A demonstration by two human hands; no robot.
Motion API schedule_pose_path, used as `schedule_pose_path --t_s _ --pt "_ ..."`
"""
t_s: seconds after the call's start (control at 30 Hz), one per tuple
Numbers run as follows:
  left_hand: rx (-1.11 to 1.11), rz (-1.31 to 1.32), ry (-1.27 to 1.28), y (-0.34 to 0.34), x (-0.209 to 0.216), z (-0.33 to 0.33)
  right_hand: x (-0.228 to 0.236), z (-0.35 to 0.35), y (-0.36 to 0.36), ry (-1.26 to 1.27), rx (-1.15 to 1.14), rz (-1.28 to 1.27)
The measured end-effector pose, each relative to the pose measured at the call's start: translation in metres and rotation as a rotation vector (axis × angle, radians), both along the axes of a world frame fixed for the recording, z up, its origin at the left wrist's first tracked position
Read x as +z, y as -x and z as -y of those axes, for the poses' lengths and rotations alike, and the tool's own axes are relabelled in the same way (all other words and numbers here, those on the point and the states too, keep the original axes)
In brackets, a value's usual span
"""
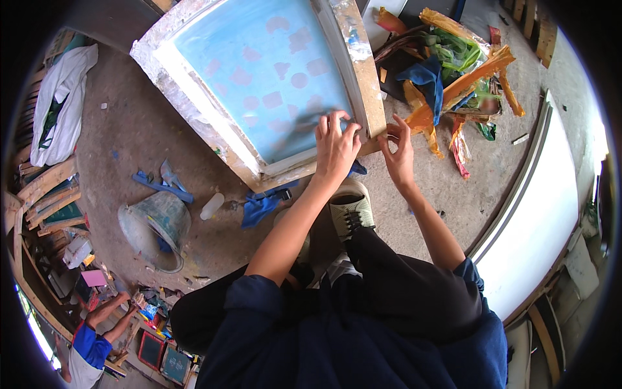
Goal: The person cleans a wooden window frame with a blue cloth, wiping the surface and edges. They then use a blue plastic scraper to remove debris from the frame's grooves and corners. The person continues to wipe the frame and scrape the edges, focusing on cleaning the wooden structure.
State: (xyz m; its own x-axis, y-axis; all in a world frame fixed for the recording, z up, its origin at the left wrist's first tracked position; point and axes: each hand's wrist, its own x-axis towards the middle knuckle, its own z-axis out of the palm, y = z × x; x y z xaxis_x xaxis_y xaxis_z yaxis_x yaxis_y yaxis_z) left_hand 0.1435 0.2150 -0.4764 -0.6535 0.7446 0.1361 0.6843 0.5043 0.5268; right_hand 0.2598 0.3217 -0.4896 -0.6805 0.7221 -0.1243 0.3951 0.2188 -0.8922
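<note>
A screen-printing frame (376, 84) with wooden sides and blue, grey-patterned mesh (259, 71) stands tilted in front of me. At its near right corner, my left hand (337, 148) rests over the inner edge, fingers bent and tips drawn together against the frame. Just outside the same corner is my right hand (400, 155), thumb and forefinger closing at the wooden edge. Whatever thin thing either hand pinches there is too small to make out. Whitish tape or paint covers much of the frame's left side.
A heap of torn orange tape and scraps (460, 78) lies right of the frame. A grey bucket (155, 227) lies tipped at left, near blue rags (262, 207). A white panel (538, 214) leans at right. Another person (91, 347) works at lower left.
</note>
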Motion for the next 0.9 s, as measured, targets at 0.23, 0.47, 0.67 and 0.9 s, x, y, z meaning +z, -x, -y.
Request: schedule_pose_path --t_s 0.23,0.47,0.67,0.9 --pt "-0.017 0.086 0.008 0.003 0.01 -0.006 -0.001 -0.001 0.0 0.017 0.017 -0.037" --pt "0.052 0.095 0.043 -0.002 0.011 -0.014 0.0 -0.001 0.001 0.012 0.006 -0.002" --pt "0.056 0.063 0.037 -0.004 0.01 -0.02 -0.001 0.001 0.0 -0.052 0.066 0.014" --pt "-0.074 0.036 0.035 -0.002 -0.009 -0.018 0.0 -0.004 0.007 -0.079 0.189 0.019"
